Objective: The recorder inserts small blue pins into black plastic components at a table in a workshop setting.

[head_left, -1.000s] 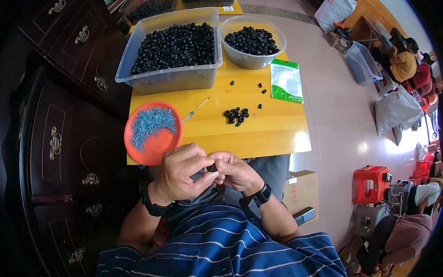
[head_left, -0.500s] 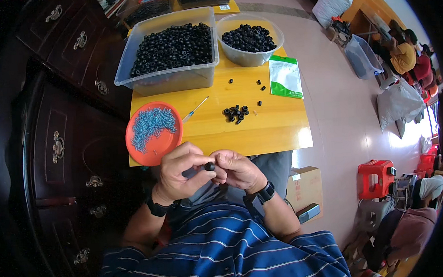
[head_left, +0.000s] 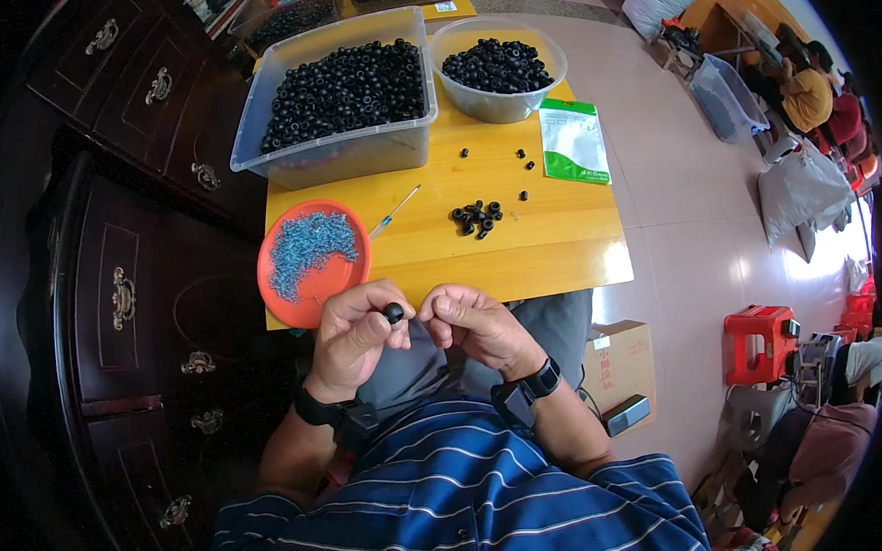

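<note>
Between the thumb and forefinger of my left hand (head_left: 349, 335) sits a small round black bead-like part (head_left: 393, 313). Just to its right, a little apart, is my right hand (head_left: 474, 326), its thumb and fingertips pressed together; whatever they pinch is too small to make out. Both hands are over my lap at the table's near edge. Beyond my left hand lies an orange-red plate (head_left: 308, 304) with many tiny bluish, shiny pieces (head_left: 310, 247). A small cluster of black ring-shaped parts (head_left: 478, 218) rests on the yellow table (head_left: 520, 261).
At the back stand a rectangular clear bin (head_left: 345, 161) and a round tub (head_left: 497, 105), both full of black parts. A thin pointed tool (head_left: 396, 212) lies beside the plate, and a green-and-white packet (head_left: 574, 141) at right. Dark drawers (head_left: 153, 291) border the left; a cardboard box (head_left: 620, 366) is at right.
My hands have moved apart slightly. The black part has shifted left and up with my left hand, and my right fingertips have come away from it.
</note>
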